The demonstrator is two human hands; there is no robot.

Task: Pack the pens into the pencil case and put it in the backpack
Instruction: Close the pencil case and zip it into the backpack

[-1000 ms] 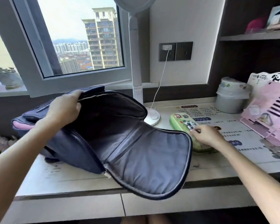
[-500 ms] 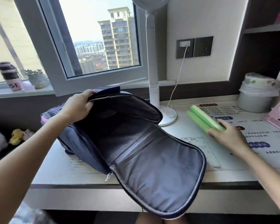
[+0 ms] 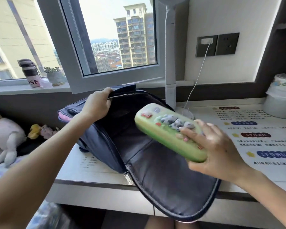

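Observation:
A dark navy backpack lies on the desk, unzipped, its front flap folded down over the desk edge toward me. My left hand grips the top rim of the opening and holds it up. My right hand holds a closed green pencil case with cartoon figures on its lid. The case hangs tilted in the air just above the open flap, its far end pointing into the bag's dark inside. No pens are visible.
A white lamp post and its base stand right behind the backpack, with a white cable running to a wall socket. A printed mat covers the desk at right, with a white tub behind. A bottle and a plant pot stand on the sill, and soft toys lie left.
My right hand lifted the pencil case off the desk and carried it left, over the backpack's open flap. My left hand kept holding the bag's rim. My head turned left.

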